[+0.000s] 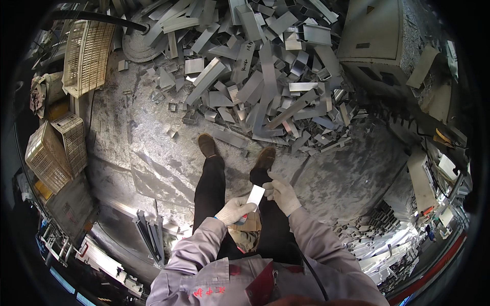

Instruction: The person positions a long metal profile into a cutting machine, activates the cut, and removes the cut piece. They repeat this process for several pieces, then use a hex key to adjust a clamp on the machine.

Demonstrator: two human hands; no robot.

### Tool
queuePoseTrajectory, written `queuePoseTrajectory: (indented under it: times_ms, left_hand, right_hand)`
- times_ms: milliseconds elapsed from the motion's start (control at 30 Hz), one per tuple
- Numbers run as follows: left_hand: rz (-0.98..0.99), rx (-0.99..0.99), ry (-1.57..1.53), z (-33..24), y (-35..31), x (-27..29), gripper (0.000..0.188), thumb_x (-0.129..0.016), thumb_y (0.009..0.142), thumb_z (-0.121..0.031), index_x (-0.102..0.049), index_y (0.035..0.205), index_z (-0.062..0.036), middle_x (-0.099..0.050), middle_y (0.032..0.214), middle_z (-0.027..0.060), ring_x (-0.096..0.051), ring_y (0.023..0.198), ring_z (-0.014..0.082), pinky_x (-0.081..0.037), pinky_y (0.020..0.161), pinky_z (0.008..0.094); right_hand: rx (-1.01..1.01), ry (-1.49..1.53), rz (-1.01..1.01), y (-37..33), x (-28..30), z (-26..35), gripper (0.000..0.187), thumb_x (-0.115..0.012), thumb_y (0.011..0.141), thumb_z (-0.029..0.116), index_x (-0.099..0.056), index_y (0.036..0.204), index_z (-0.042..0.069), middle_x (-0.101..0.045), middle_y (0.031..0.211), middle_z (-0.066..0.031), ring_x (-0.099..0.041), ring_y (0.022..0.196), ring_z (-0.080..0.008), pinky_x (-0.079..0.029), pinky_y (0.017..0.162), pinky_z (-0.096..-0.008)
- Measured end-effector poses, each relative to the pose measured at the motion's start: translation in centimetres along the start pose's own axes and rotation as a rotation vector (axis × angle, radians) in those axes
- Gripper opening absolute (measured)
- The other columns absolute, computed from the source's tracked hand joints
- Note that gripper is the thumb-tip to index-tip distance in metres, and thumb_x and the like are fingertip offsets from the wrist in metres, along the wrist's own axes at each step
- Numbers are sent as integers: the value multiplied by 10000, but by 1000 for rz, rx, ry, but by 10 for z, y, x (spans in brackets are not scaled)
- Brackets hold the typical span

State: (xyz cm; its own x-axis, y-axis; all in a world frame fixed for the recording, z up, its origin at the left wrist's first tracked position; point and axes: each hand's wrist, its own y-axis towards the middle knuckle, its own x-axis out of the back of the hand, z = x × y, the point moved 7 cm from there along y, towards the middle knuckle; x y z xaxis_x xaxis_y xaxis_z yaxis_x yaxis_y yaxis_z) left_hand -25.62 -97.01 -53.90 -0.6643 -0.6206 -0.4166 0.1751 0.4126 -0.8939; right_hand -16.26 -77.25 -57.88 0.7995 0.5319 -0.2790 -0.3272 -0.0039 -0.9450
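1. The left hand (237, 210), in a pale glove, holds a small bright white rectangular piece (256, 195) that sticks up from its fingers in front of the person's right leg. A red-and-grey thing shows below this hand, mostly hidden.
2. The right hand (282, 195), also in a pale glove, is just beside the piece with its fingers bent; I cannot tell whether they touch it or hold anything.
3. Ahead of the brown shoes (207, 145) spreads a broad, jumbled heap of silvery-grey metal offcuts (245, 64), blocking the way forward. Its near edge lies close to the right shoe.
4. A few small square metal tube offcuts (172, 133) lie loose on the stained grey floor (158, 176), near the left shoe.
5. Right of the heap stands a large grey-beige metal cabinet (370, 33), closing off that side.
6. On the left, a tall beige slatted plastic crate (92, 58) stands near the heap; two smaller beige plastic crates (48, 158) are nearer the person.
7. A thick black hose (99, 19) reaches a round grey disc (138, 48) beside the heap.
8. Long grey metal bars (149, 237) lean upright at lower left; many stacked silvery profiles (370, 227) fill the lower right.
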Motion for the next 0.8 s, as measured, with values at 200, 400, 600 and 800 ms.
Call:
queuePoseTrajectory:
  times_ms: [200, 400, 600, 800]
  left_hand:
    - [-272, -175, -276, -16, 9, 35, 382, -699, 1095, -395, -756, 1108, -18, -654, 897, -45, -553, 788, 58, -465, 719, 277]
    - [-493, -257, -426, -32, 75, 125, 435, -721, 1083, -467, -743, 1020, -37, -632, 861, -52, -532, 766, 67, -458, 698, 290]
    - [-515, -387, -588, -73, 88, 187, 390, -736, 1089, -435, -724, 980, -61, -618, 846, -72, -543, 750, 57, -452, 695, 281]
    - [-440, -343, -554, -94, 86, 205, 425, -734, 1087, -382, -719, 935, 14, -658, 842, -37, -533, 759, 43, -438, 665, 270]
  right_hand:
    - [308, -483, -283, 31, 27, 114, 537, -718, 1015, 137, -608, 1496, -73, -761, 1087, -76, -697, 846, -149, -571, 761, -277]
    - [624, -1196, -264, 93, -97, 241, 507, -753, 944, 149, -687, 1440, 69, -758, 1057, -113, -735, 901, -202, -597, 857, -340]
    - [857, -1766, -168, 210, -278, 307, 663, -713, 946, 316, -549, 1580, 212, -690, 1288, -178, -725, 1194, -373, -594, 1019, -496]
    - [817, -1962, -397, 347, -384, 365, 951, -764, 857, 406, -362, 1717, 347, -529, 1569, -277, -695, 1282, -480, -574, 1115, -530]
